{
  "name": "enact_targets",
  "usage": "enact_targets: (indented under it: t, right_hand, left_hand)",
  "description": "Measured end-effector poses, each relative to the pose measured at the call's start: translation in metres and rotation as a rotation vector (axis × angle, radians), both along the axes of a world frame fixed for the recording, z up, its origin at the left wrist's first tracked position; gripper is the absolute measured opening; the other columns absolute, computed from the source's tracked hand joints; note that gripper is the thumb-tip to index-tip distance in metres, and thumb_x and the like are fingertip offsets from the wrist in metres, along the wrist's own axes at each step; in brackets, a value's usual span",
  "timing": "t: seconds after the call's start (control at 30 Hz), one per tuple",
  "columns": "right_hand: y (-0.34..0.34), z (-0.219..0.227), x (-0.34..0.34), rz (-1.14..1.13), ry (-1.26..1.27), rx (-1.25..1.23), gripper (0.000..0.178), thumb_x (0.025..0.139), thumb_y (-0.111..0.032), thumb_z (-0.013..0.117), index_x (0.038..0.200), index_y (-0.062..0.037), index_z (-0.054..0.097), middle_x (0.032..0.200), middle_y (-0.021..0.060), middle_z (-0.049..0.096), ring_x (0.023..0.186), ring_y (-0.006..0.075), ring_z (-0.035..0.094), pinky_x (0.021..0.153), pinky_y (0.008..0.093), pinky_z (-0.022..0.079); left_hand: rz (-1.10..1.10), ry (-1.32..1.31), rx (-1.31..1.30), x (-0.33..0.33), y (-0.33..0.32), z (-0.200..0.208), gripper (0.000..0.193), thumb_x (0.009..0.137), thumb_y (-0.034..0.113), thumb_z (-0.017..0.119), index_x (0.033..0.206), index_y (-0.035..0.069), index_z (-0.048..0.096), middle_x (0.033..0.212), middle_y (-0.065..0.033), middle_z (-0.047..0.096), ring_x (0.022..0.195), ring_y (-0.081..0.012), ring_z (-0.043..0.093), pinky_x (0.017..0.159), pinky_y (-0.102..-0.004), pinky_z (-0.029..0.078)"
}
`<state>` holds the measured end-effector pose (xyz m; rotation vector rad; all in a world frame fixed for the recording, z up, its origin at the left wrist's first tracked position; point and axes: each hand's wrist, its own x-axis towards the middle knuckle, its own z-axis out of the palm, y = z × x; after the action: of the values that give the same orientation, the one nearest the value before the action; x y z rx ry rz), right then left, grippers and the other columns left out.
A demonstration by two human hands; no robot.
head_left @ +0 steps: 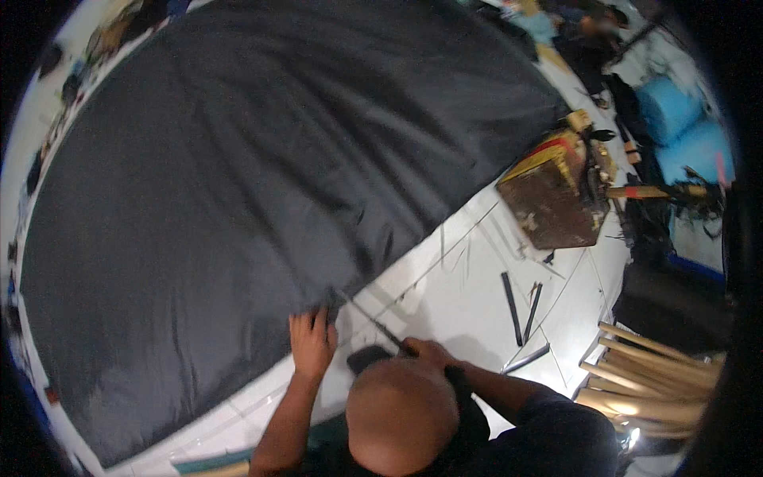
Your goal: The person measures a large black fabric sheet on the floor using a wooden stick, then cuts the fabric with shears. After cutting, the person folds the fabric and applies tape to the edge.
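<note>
A large black sheet point(214, 207), slightly creased, is spread over most of the floor to the left and far side. At its near edge my left hand point(312, 340) grips the sheet, fingers bent over the rim. My right hand point(427, 352) is closed on the dark handle of a long thin knife-like tool point(372, 319). Its narrow blade points up and left, with the tip at the sheet's edge close to my left fingers. Blur hides whether the blade touches the sheet. My bare knee point(403, 413) rises between my forearms.
White floor tiles point(453, 298) show right of the sheet, with several dark strips point(510, 308) on them. A worn brown block point(552, 203) stands by the sheet's right edge. Wooden poles point(652, 378) lie at lower right. Blue rolls point(675, 119) and a person point(592, 48) are far right.
</note>
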<state>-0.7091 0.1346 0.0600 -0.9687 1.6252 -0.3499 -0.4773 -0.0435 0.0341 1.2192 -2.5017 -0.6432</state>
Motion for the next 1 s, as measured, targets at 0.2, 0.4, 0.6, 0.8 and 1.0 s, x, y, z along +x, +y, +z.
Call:
enact_targets:
  t: [0.2,0.4,0.6,0.8,1.0]
  right_hand:
    - [0.021,0.025,0.033,0.027,-0.094,0.253,0.042,0.09,-0.042,0.063,0.113,-0.0075,0.056,0.1,0.0195,0.066,0.098,0.0369,0.064,0.084,0.0458,0.049]
    - [-0.031,0.058,0.051,-0.128,-0.233,0.204,0.043,0.093,-0.043,0.062,0.112,-0.0058,0.056,0.1,0.0158,0.064,0.097,0.0303,0.061,0.085,0.0428,0.048]
    - [-0.052,0.061,0.053,-0.172,-0.242,0.183,0.044,0.095,-0.045,0.062,0.112,-0.0041,0.055,0.1,0.0121,0.062,0.097,0.0238,0.058,0.086,0.0399,0.047]
    - [-0.059,0.061,0.064,-0.211,-0.238,0.207,0.05,0.095,-0.048,0.063,0.114,-0.0027,0.055,0.096,0.0107,0.062,0.093,0.0217,0.058,0.084,0.0385,0.047]
    - [-0.065,0.055,0.066,-0.157,-0.187,0.202,0.05,0.093,-0.049,0.065,0.11,-0.0021,0.058,0.092,0.0116,0.065,0.087,0.0238,0.062,0.081,0.0387,0.049]
  left_hand:
    - [0.035,-0.001,0.108,0.009,-0.001,0.001,0.043,0.084,0.009,0.066,0.126,0.005,0.059,0.115,-0.0139,0.057,0.113,-0.0337,0.055,0.111,-0.0607,0.033]
    - [0.025,0.094,0.093,0.01,0.001,-0.001,0.05,0.079,0.003,0.067,0.128,0.005,0.056,0.118,-0.0166,0.056,0.114,-0.0382,0.055,0.11,-0.0628,0.034]
    - [0.052,0.056,0.007,0.005,0.009,0.002,0.048,0.081,0.005,0.065,0.129,0.003,0.056,0.119,-0.0153,0.055,0.116,-0.0334,0.054,0.111,-0.0572,0.035]
    - [0.02,-0.005,0.041,0.009,0.014,-0.002,0.054,0.082,0.006,0.063,0.134,0.002,0.052,0.124,-0.0162,0.053,0.121,-0.0336,0.051,0.113,-0.0563,0.032]
    - [0.011,0.001,0.036,0.009,0.014,-0.006,0.057,0.08,0.004,0.063,0.136,0.002,0.051,0.125,-0.016,0.054,0.121,-0.0348,0.051,0.112,-0.0574,0.032]
